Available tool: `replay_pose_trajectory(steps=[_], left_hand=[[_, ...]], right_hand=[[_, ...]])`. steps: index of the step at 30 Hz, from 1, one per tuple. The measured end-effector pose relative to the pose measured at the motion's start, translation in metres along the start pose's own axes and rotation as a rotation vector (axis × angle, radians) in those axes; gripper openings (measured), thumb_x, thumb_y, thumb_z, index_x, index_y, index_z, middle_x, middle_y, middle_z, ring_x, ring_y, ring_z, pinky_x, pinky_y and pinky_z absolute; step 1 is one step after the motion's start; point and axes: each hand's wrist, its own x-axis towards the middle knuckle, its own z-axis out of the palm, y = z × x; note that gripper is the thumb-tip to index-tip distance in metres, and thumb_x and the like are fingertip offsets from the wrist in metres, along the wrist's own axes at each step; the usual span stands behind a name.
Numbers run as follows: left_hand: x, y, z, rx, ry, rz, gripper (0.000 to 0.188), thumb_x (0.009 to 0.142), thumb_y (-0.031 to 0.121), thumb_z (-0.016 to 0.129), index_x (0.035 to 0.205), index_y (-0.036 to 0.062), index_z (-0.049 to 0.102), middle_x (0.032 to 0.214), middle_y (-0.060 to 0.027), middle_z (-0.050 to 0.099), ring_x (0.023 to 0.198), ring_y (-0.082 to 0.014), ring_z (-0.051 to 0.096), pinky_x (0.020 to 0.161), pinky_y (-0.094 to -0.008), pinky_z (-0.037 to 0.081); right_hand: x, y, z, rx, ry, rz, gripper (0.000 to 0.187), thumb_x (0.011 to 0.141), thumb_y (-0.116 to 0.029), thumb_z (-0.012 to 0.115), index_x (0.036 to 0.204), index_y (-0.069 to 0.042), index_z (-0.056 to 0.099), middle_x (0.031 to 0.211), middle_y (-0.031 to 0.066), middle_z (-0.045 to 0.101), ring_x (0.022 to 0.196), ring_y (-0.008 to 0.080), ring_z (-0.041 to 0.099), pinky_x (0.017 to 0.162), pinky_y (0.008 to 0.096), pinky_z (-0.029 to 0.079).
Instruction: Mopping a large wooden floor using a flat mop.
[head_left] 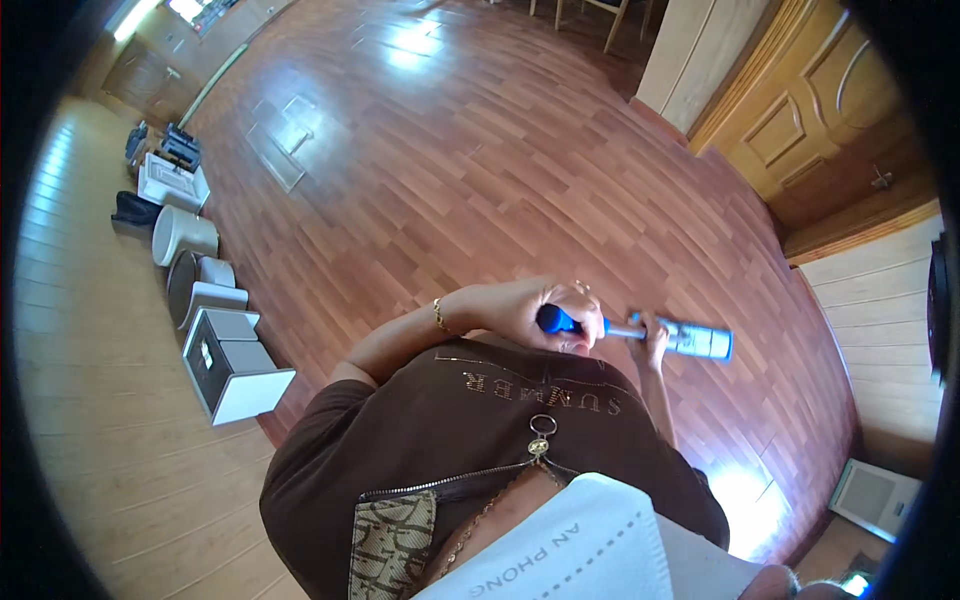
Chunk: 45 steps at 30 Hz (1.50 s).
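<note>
At chest height, my left hand (565,308) is wrapped round the blue grip of a long-handled tool that looks like a flat mop (700,340). The rounded blue end of its handle sticks out toward my left. Farther along the pole, my right hand (652,338) is closed round it, close to the head in this view. That head is a rectangle, pale in the middle with blue edges, seen over the wood-look floor (480,190). How far the head is from the floor I cannot tell. A gold bracelet (440,316) circles my left wrist.
Along the left wall stand a white box with grey panels (235,365), a white rounded container (185,235) and other fixtures. A rectangular frame (275,158) is set in the floor ahead. A wooden door (800,120) is at right, chair legs (615,25) beyond.
</note>
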Motion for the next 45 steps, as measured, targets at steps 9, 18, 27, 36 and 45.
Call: replay_pose_trajectory(steps=[9,18,27,36,45], left_hand=[[0.019,-0.059,0.012,0.218,0.512,-0.157,0.016,0.080,0.012,0.075,0.090,0.0073,0.063,0.095,-0.0065,0.067,0.095,-0.0236,0.062,0.087,-0.0369,0.044],[0.007,-0.054,0.041,0.589,0.881,-0.252,0.020,0.077,0.016,0.077,0.092,0.0123,0.064,0.095,-0.0020,0.067,0.097,-0.0202,0.063,0.088,-0.0378,0.037],[-0.013,0.019,0.048,0.914,0.932,-0.457,0.015,0.076,0.018,0.076,0.084,0.0139,0.064,0.087,-0.0022,0.069,0.082,-0.0189,0.066,0.080,-0.0370,0.038],[-0.017,0.121,0.099,0.940,0.891,-0.574,0.019,0.072,0.023,0.079,0.081,0.0127,0.066,0.082,-0.0014,0.067,0.080,-0.0178,0.067,0.082,-0.0390,0.042],[-0.053,0.160,0.124,0.816,0.740,-0.437,0.025,0.068,0.026,0.084,0.081,0.0114,0.069,0.079,-0.0025,0.066,0.083,-0.0216,0.068,0.077,-0.0384,0.045]], right_hand=[[0.144,0.083,0.085,-0.142,-0.257,-0.105,0.030,0.073,-0.037,0.074,0.085,-0.016,0.056,0.083,0.0046,0.057,0.095,0.0289,0.056,0.081,0.0572,0.037],[0.215,-0.011,0.176,0.815,-0.530,0.536,0.023,0.076,-0.022,0.069,0.082,-0.003,0.057,0.074,0.0091,0.057,0.065,0.0255,0.061,0.063,0.0425,0.053],[0.197,-0.114,0.226,0.238,-0.607,-0.630,0.030,0.069,-0.037,0.078,0.080,-0.012,0.065,0.075,0.0070,0.067,0.075,0.0257,0.066,0.067,0.0390,0.051],[0.128,-0.185,0.231,0.822,-1.155,-0.759,0.029,0.071,-0.030,0.077,0.072,-0.007,0.060,0.069,0.0097,0.061,0.062,0.0265,0.057,0.057,0.0366,0.044],[0.089,-0.216,0.180,0.552,-1.055,-0.867,0.030,0.075,-0.037,0.067,0.063,-0.009,0.061,0.069,0.0165,0.062,0.070,0.0373,0.062,0.062,0.0473,0.050]])
